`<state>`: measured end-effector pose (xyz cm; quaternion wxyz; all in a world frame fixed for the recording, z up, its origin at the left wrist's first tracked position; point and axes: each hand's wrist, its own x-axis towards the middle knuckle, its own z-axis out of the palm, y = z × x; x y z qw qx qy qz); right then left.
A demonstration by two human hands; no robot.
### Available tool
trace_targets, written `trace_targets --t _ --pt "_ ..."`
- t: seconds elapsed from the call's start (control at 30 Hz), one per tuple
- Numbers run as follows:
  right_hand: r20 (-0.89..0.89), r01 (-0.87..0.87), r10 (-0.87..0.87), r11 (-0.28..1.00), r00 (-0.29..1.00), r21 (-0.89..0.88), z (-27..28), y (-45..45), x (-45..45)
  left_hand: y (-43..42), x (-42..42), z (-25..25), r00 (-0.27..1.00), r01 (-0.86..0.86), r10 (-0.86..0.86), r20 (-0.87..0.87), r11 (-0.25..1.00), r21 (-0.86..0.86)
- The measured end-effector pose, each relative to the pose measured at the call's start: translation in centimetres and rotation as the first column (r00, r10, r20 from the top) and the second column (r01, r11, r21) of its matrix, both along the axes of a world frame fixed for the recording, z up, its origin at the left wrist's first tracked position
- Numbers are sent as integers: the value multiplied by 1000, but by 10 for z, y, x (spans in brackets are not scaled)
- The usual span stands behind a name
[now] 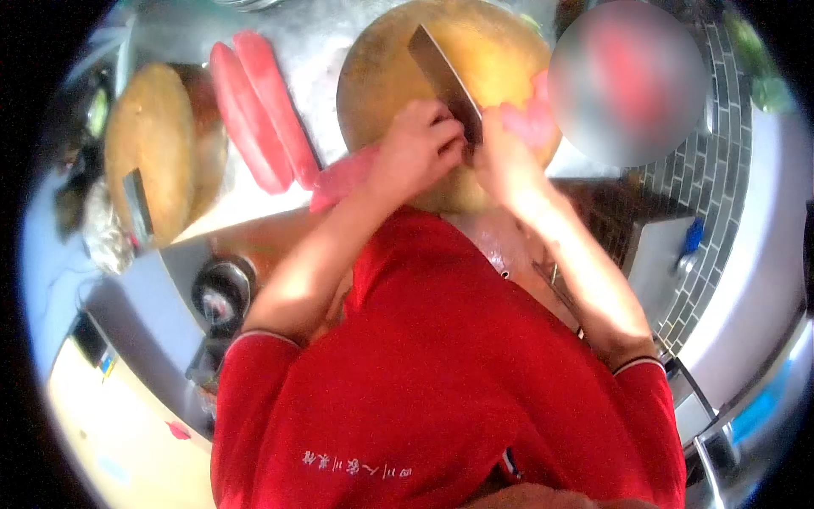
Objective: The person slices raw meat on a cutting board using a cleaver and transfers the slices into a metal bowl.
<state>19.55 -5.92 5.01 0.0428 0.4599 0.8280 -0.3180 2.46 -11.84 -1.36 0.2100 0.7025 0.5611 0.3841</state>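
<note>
A round wooden board [373,76] lies in front of me. A cleaver [443,75] slants over it, its handle end at my right hand [502,157], whose fingers are closed around it. My left hand [424,146] is curled beside the blade's lower end; what its fingers pinch, if anything, is hidden. A long pink piece of meat [343,176] reaches out from under my left wrist at the board's edge. Smaller pink pieces [527,124] lie on the board's right side, just beyond my right hand.
Two long pink meat pieces [259,114] lie on the counter [318,72] to the left. Farther left stands a second round board [153,127] with another blade [136,206] on it. A blurred round area with red in it is at the upper right, near a tiled wall [712,161].
</note>
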Motion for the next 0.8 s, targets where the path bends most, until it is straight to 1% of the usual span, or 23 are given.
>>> trace_targets --t 0.03,0.07,0.13,0.2,0.27,0.33,0.4,0.47,0.5,0.53,0.6,0.67,0.8 --pt "-17 -6 6 1000 1000 -7 4 -4 5 -5 3 1 1000 -8 8 12 1000 -2" --pt "14 -8 9 1000 1000 -28 12 -6 11 -4 3 1 1000 -16 16 1 1000 8" --pt "88 -4 11 996 996 -84 52 -26 24 -5 4 4 1000 -24 24 -8 1000 15" --pt "74 -11 20 992 997 -128 76 -43 50 -5 3 4 1000 -10 10 -9 1000 8" --pt "118 34 -16 988 993 -152 94 -57 62 -4 1 1 1000 -8 8 -1 1000 19" --pt "87 18 -6 990 996 -142 81 -56 60 -3 2 -2 1000 -6 6 17 999 43" --pt "51 35 -29 993 998 -117 45 -40 36 -4 1 1 1000 -1 1 -1 1000 -25" --pt "16 -122 121 990 993 71 -45 -22 30 -6 -1 1 1000 4 -5 -9 998 -67" --pt "25 -115 113 991 993 68 -48 -18 25 -9 -1 0 1000 15 -15 0 997 -79" --pt "34 -107 105 992 994 65 -38 -13 11 -3 1 -1 1000 23 -23 9 997 -68" --pt "103 65 -51 989 993 -135 7 -7 7 -2 5 2 1000 -4 4 4 1000 -20" --pt "122 93 -75 985 990 -144 24 -26 20 2 2 6 1000 -25 25 -8 999 24" --pt "103 173 -155 966 982 -194 24 -31 68 -3 6 6 999 -31 31 13 999 41"
